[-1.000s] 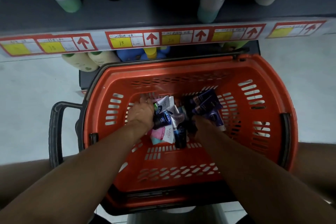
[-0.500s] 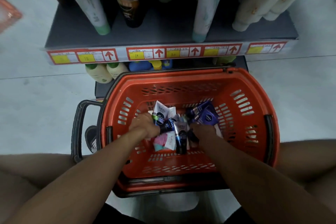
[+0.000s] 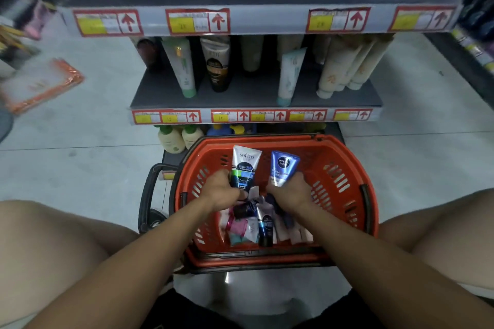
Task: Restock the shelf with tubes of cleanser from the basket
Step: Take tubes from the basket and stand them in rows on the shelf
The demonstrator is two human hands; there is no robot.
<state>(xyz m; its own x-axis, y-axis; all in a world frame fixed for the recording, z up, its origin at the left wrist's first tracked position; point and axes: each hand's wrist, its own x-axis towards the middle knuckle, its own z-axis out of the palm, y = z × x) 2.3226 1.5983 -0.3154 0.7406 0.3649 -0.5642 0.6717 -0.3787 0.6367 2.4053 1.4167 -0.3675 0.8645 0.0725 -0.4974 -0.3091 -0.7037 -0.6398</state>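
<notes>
An orange basket [image 3: 344, 168] stands on the floor between my knees, with several cleanser tubes [image 3: 251, 224] piled in its bottom. My left hand [image 3: 222, 189] grips a white and dark blue tube [image 3: 244, 167] upright above the pile. My right hand [image 3: 292, 191] grips a blue Nivea tube [image 3: 283, 167] upright beside it. Ahead is the dark shelf [image 3: 240, 99], where tubes stand on their caps: a white one with a green cap [image 3: 181, 67], a dark one [image 3: 217, 64], a pale green one [image 3: 290, 75] and cream ones [image 3: 344, 67].
Price labels with red arrows run along the shelf edges [image 3: 256, 116]. Green-capped bottles [image 3: 171, 137] sit on the lowest level behind the basket. The basket's black handle [image 3: 149, 195] hangs at its left. An orange pack [image 3: 40, 85] lies on the floor at left.
Both hands have come up out of the tube pile, each lifting one tube upright. My head has tilted up, bringing a higher shelf into view.
</notes>
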